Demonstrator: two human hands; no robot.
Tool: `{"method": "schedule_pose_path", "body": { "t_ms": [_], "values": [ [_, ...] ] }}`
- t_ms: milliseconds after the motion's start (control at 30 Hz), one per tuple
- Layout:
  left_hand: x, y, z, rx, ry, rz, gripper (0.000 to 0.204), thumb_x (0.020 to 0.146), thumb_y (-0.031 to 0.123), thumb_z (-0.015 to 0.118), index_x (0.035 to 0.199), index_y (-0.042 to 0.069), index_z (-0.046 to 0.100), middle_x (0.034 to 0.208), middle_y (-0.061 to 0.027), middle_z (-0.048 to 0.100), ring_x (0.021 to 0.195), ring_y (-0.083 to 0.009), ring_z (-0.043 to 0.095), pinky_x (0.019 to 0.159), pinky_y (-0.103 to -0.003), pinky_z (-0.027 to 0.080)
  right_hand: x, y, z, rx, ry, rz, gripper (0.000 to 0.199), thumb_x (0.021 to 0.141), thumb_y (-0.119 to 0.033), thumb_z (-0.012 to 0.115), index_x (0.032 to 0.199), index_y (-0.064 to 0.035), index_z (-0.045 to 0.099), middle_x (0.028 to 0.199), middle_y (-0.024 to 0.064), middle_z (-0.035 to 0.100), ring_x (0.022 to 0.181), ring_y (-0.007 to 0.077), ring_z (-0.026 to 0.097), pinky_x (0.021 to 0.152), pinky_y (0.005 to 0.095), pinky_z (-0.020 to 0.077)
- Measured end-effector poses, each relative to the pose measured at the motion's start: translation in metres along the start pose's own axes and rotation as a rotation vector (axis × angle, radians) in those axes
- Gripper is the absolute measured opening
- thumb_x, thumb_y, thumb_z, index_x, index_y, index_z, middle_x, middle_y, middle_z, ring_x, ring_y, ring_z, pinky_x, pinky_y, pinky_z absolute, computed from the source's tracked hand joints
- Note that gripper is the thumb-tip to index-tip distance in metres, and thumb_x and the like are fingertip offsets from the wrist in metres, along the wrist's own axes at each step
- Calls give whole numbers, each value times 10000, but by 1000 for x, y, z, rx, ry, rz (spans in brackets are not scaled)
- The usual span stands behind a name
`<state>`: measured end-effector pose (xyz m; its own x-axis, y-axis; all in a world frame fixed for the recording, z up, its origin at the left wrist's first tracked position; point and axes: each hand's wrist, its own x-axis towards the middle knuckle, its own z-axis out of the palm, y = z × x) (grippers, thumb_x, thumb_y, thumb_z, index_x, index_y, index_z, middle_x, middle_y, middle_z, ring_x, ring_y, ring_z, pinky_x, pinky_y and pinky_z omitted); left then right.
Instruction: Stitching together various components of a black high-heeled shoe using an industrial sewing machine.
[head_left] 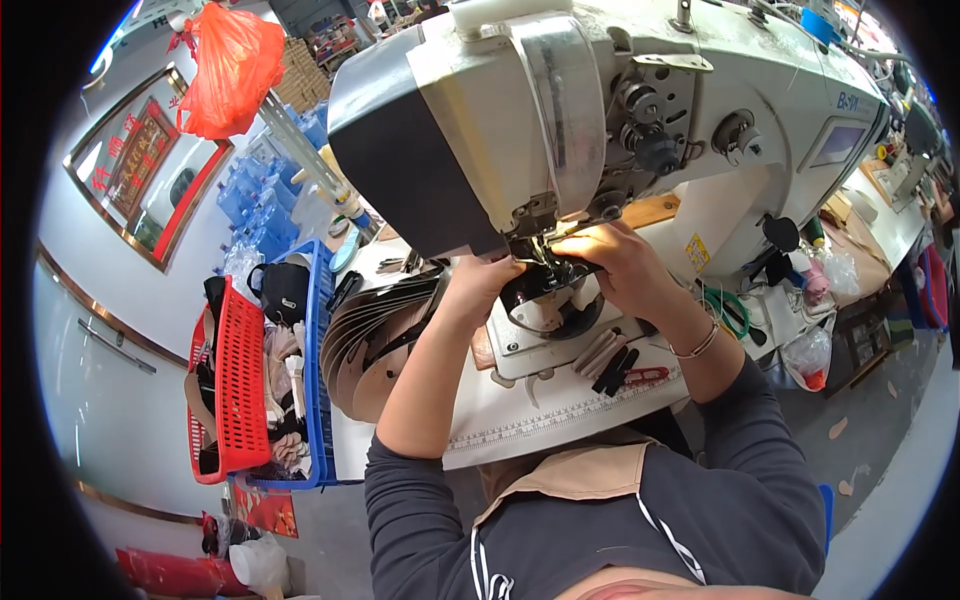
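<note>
A large white and dark sewing machine (465, 140) stands over the table, its lit needle area (540, 243) between my hands. My left hand (478, 288) is closed on the near left edge of a dark piece of material (527, 287) under the needle. On the other side, my right hand (622, 258) bends its fingers down onto the same piece, close to the presser foot. The piece lies over the machine's raised post (545, 315); its full shape is hidden. Beside my left forearm fans a stack of curved brown and dark pieces (375, 345).
Small rolled strips (612, 365) and red-handled snips (647, 375) lie near the ruled table edge (540, 420). To the left stand a red basket (240, 385) and a blue crate (318, 400) holding scraps. A red plastic bag (235, 70) hangs above. Green cord (728, 312) lies at right.
</note>
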<state>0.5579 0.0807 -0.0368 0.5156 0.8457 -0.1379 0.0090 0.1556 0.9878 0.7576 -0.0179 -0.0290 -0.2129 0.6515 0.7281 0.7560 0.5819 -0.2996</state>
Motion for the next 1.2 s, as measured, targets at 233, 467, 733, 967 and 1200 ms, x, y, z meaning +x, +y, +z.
{"method": "schedule_pose_path", "body": {
  "t_ms": [233, 467, 733, 967, 1200],
  "values": [
    [-45, -6, 16, 671, 147, 1158, 269, 681, 18, 713, 918, 17, 587, 927, -87, 569, 852, -226, 554, 788, -333, 453, -2, 5, -1, 18, -4, -5, 512, 651, 131, 520, 1093, -105, 628, 1041, 103, 627, 982, 320, 572, 885, 390, 456],
    [-48, -2, 27, 769, 223, 1108, 217, 641, 38, 764, 831, 79, 665, 841, -41, 584, 806, -241, 570, 712, -332, 457, -4, -6, -3, 78, 47, -100, 368, 678, 53, 618, 1021, -77, 637, 1009, 80, 627, 934, 280, 580, 846, 368, 460],
    [-47, -3, 27, 738, 211, 1067, 214, 659, -10, 774, 841, 44, 676, 833, -51, 596, 756, -180, 601, 660, -275, 491, -1, -19, -1, 253, 46, -44, 181, 725, -62, 734, 886, -23, 660, 901, 54, 638, 800, 207, 609, 708, 304, 487],
    [-45, -9, 31, 642, 274, 1217, 184, 630, 18, 766, 771, 57, 653, 789, -42, 607, 803, -226, 608, 668, -325, 479, 9, -29, 1, 383, -16, 325, 107, 810, -101, 652, 817, 5, 658, 700, 84, 618, 620, 146, 573, 571, 266, 445],
    [-47, 0, 28, 975, 239, 1446, 152, 626, -1, 688, 738, 77, 620, 778, -10, 601, 825, -204, 611, 753, -358, 490, 18, -30, 7, 301, -48, 453, 163, 806, -143, 666, 747, 6, 641, 577, 69, 582, 493, 117, 520, 474, 268, 401]
  ]
}}
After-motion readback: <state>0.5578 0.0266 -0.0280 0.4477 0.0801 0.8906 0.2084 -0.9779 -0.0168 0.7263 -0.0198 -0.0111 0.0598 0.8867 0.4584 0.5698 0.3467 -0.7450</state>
